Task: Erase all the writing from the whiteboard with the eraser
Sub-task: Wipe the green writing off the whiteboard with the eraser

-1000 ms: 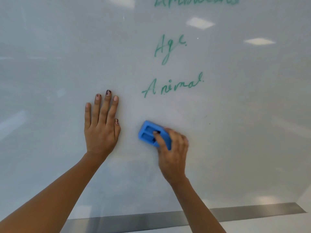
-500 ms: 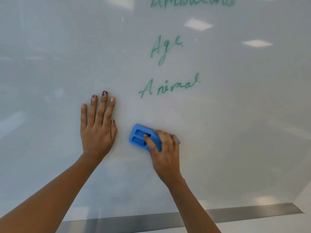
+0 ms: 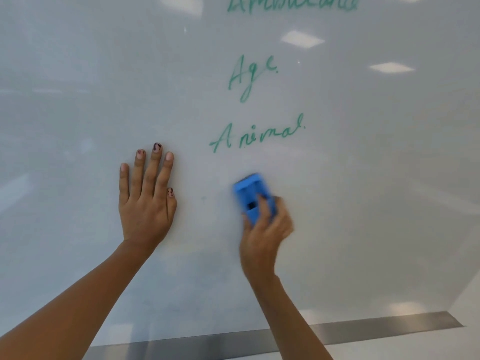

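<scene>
The blue eraser (image 3: 253,197) is lying against the whiteboard (image 3: 363,203) at centre frame, just below the word "Animal" (image 3: 257,136), and the right hand (image 3: 265,229) is gripping it. The left hand (image 3: 146,201) is pressing flat on the board, fingers straight. I judge the wiping is in progress; next the eraser needs lifting upward over "Animal", "Age" (image 3: 249,74) and the top word (image 3: 292,3).

Board (image 3: 78,74): pale grey-white, glossy, with white rectangular light patches (image 3: 302,38) at upper right. Writing (image 3: 257,139): all green marker, three words, same shade throughout. Eraser (image 3: 249,193): bright blue, dark slot in the back. Left hand (image 3: 145,203) nails (image 3: 157,147): pale pink; dark chipped polish patches on thumb, middle and ring, index and little plain. Strip (image 3: 389,326) along the board's bottom edge: plain dull grey, no pattern. Below it: white.
</scene>
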